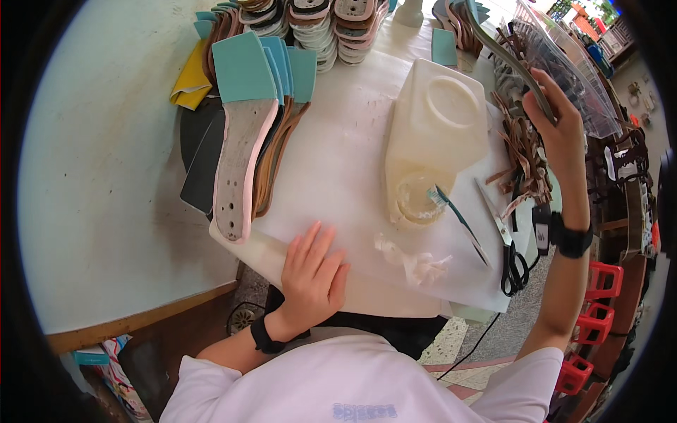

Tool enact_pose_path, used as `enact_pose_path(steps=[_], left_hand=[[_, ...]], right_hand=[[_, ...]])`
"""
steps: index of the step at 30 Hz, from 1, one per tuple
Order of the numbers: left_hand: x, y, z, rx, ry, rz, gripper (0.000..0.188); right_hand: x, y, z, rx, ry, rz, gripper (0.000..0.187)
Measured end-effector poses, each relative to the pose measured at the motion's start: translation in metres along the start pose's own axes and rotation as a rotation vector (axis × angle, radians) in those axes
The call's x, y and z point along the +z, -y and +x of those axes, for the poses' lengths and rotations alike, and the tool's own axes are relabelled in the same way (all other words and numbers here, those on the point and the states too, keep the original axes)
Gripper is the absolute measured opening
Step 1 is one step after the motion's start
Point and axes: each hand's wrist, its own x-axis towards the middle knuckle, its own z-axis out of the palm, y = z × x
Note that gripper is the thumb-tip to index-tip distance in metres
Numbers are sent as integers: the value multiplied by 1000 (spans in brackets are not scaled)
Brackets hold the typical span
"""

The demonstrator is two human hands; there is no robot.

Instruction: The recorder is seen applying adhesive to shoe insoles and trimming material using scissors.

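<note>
My left hand (pixel 313 271) lies palm down at the near edge of the white table covering (pixel 331 148), fingers stretched out, holding nothing. My right hand (pixel 560 116) is raised at the right, its fingers closed round the lower end of a long, curved grey-green strip (pixel 504 53) that reaches up past the top of the view. Just beyond my left hand lies a stack of shoe-sole pieces (pixel 243 169), its top one pale with pink edging and a teal flap. A cream plastic jug (pixel 430 134) lies between my hands. Against its mouth rests a toothbrush (pixel 458 217) with a dark teal handle.
Black-handled scissors (pixel 504 236) lie right of the toothbrush, near crumpled white tissue (pixel 419 264). Brown scrap strips (pixel 525 151) hang along the table's right side by a clear plastic basket (pixel 578 67). More sole stacks (pixel 310 35) stand behind. Red stools (pixel 596 321) are at the right.
</note>
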Motion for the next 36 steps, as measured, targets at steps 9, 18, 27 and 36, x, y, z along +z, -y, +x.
enact_pose_path(steps=[9,18,27,36], left_hand=[[-86,-50,32,404,304,54,33],[-74,-136,9,710,483,-1030,56],[-61,-208,-6,-30,1299,-2754,80],[-83,-228,9,-515,1564,-2642,60]], right_hand=[[-39,-5,-138,-13,-23,-93,39],[-30,-4,-252,280,-331,133,37],[2,7,-293,279,-394,178,39],[35,10,-295,223,-486,359,41]])
